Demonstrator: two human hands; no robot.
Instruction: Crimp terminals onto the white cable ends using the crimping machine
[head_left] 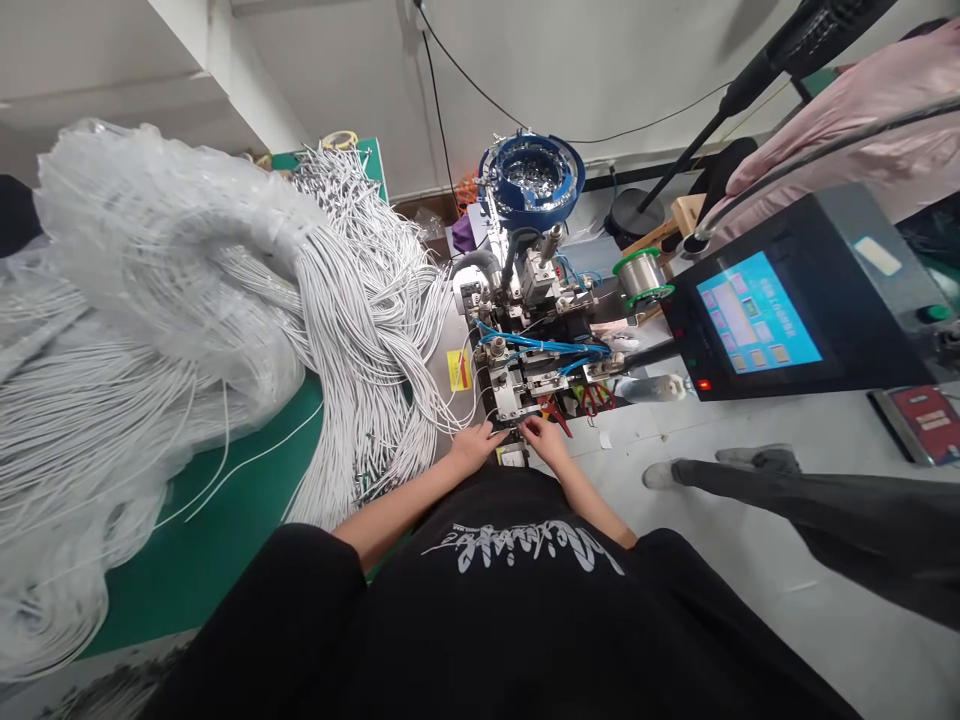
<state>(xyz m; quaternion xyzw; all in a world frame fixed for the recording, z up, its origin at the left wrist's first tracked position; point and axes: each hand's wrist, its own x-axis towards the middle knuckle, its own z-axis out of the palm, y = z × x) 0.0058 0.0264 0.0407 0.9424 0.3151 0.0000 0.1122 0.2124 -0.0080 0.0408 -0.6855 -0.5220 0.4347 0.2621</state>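
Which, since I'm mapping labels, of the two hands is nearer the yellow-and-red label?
The left hand, just below the yellow-and-red label in view; the right hand lies farther right.

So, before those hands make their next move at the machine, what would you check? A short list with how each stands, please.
1. Left hand at the machine's near edge: ok.
2. Right hand at that edge too, beside the left: ok.
3. Firm grip in both hands: cannot tell, the fingertips are too small to read.
4. Control screen lit: ok.
5. Metal pieces in the blue bowl: ok, plenty show.
6. Loose tools well away from the right hand: not ok, a red-handled tool lies close by.
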